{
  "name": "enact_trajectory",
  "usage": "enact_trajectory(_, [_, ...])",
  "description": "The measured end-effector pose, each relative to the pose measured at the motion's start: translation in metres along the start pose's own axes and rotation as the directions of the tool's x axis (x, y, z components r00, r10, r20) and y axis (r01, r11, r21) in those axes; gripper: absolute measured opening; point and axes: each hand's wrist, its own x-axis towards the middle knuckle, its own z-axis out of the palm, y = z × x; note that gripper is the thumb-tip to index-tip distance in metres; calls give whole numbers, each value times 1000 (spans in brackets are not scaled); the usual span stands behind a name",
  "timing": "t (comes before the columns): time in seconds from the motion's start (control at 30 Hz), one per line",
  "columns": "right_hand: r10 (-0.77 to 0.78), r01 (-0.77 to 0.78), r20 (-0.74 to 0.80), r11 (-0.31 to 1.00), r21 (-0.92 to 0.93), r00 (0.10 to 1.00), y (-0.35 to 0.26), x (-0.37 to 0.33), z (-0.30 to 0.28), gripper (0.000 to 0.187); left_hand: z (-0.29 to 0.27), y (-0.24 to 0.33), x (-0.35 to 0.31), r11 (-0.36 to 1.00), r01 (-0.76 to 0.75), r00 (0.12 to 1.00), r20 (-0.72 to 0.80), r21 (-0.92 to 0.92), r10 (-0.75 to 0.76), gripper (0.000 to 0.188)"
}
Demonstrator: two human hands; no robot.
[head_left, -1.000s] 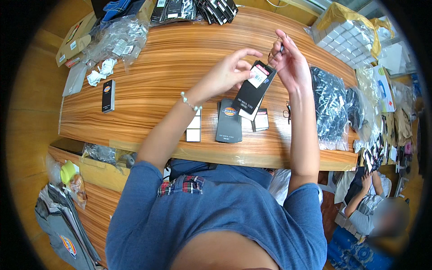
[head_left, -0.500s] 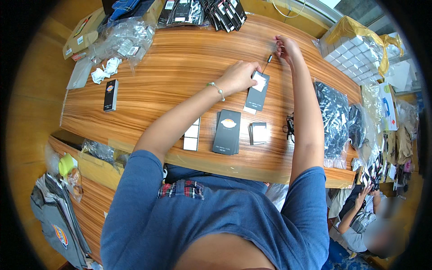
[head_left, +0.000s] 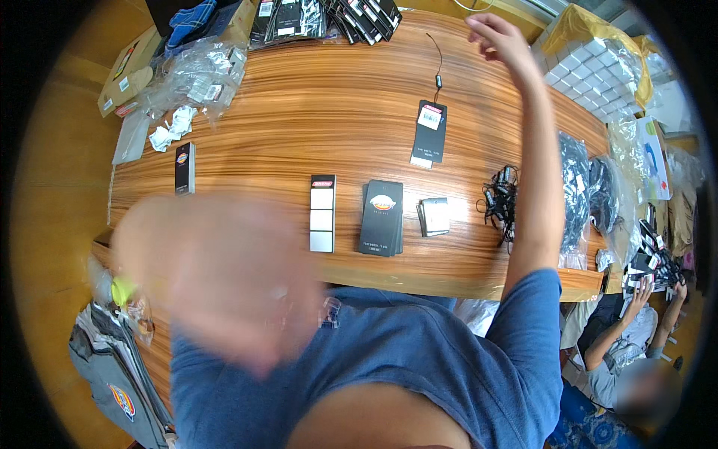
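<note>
Close to the camera, my left hand (head_left: pixel 217 277) is a broad blur over the table's near left edge, its fingers smeared by motion. My right hand (head_left: pixel 499 43) is raised over the far right of the table, its fingers loosely apart and holding nothing that shows. Below and left of it lies a dark hang tag (head_left: pixel 429 135) with a white sticker and a black string (head_left: pixel 439 63) stretched away from me. Nearer me are a strip of labels (head_left: pixel 322 217), a stack of dark hang tags (head_left: pixel 381 221), a pile of small square cards (head_left: pixel 435 217) and a bunch of black strings (head_left: pixel 501 200).
A small stack of black tags (head_left: pixel 184 168) lies at the left, near crumpled white paper (head_left: pixel 173 129) and a plastic bag (head_left: pixel 198 78). More tags (head_left: pixel 359 21) lie at the far edge. Wrapped white boxes (head_left: pixel 594 67) stand far right; a co-worker (head_left: pixel 624 329) handles tags at lower right.
My left hand has left the hang tag and swung back toward me, to the lower left. My right hand has moved up, away from the string, which now lies on the table.
</note>
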Motion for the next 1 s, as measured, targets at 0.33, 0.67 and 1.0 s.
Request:
enact_trajectory(0.33, [-411, 677, 829, 734, 55, 378, -176, -296, 25, 27, -8, 121, -31, 992, -120, 814, 575, 37, 77, 21])
enact_trajectory(0.67, [-439, 572, 819, 802, 172, 369, -175, -350, 42, 25, 17, 130, -41, 999, -41, 819, 572, -26, 48, 24])
enact_trajectory(1.0, [-514, 49, 748, 836, 546, 420, -151, -316, 10, 23, 33, 35, -45, 840, 439, 855, 437, -319, -281, 27])
